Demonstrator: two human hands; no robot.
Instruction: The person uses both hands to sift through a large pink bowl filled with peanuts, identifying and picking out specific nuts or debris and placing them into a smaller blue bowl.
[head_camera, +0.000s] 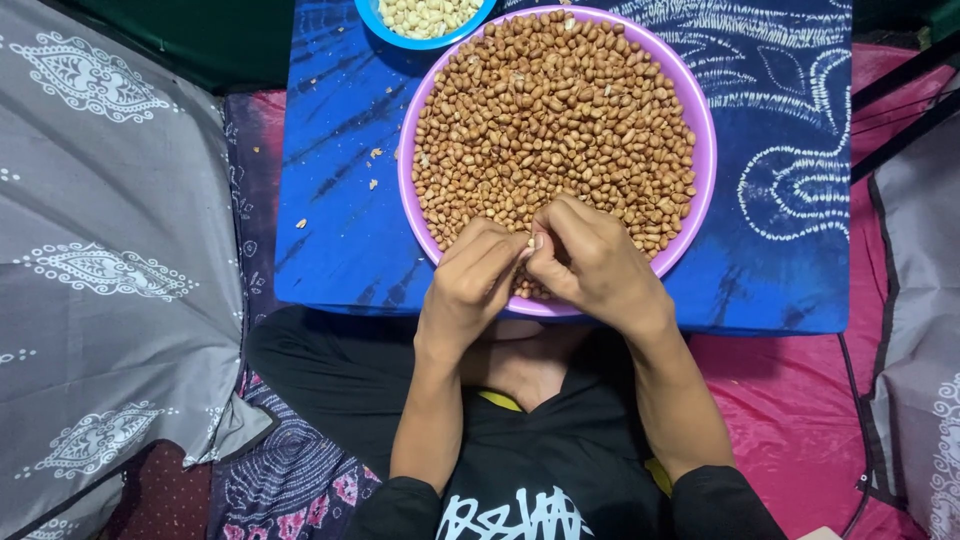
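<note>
Both hands meet over the near rim of the purple bowl (706, 150): left hand (472, 285) and right hand (590, 262) curl nearly closed, pinching one peanut (530, 246) between fingertips. It looks light, small and slippery-skinned, best nipped at its sides.

Both hands meet over the near rim of the basin (700, 120), left hand (470, 280) touching right hand (595, 265). Peanuts (555, 110) fill the basin beyond them. A bowl (385, 25) of skinned nuts stands farther off, beyond the left hand. Both vessels rest on a cloth (330, 200).
</note>
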